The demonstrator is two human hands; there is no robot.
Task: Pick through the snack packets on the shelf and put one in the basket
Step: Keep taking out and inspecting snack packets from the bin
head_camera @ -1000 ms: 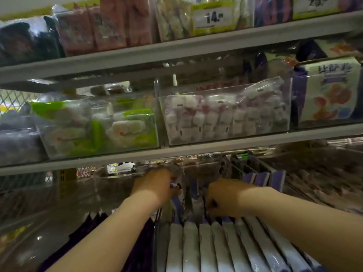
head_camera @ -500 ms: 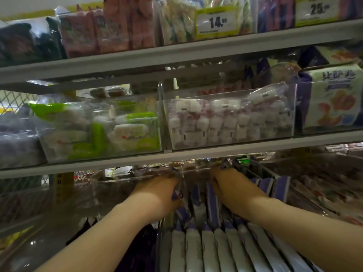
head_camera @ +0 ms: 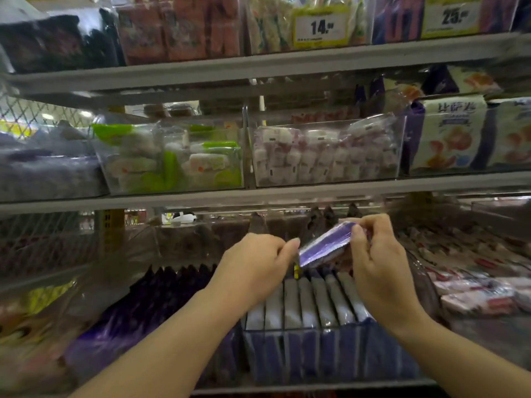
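**A:** Where is the purple packet [head_camera: 324, 245]?

**B:** It is clear of the row and tilted. Its upper end is in the person's right hand [head_camera: 379, 262] and its lower end is at the left hand [head_camera: 255, 262]. It sits just above the white-and-purple packets [head_camera: 310, 303] that stand on edge in the clear bin [head_camera: 316, 351].

**A:** How firm is the hold?

**B:** The right thumb lies across the upper end with the fingers curled behind — a pinch closed on the film. The left hand is curled too, and its thumb tip meets the lower end. Whether it grips the packet or only steadies it cannot be told.

**A:** What would make the step go well?

**B:** The right hand should probably take the packet alone, gripping past the sealed edge so the slick film does not slip. It can then draw the packet towards the body, clear of the shelf edge [head_camera: 287, 193] above. The left hand could press the row back so the neighbouring packets do not tip. The basket is not in view, so the person would need to look down before letting go.
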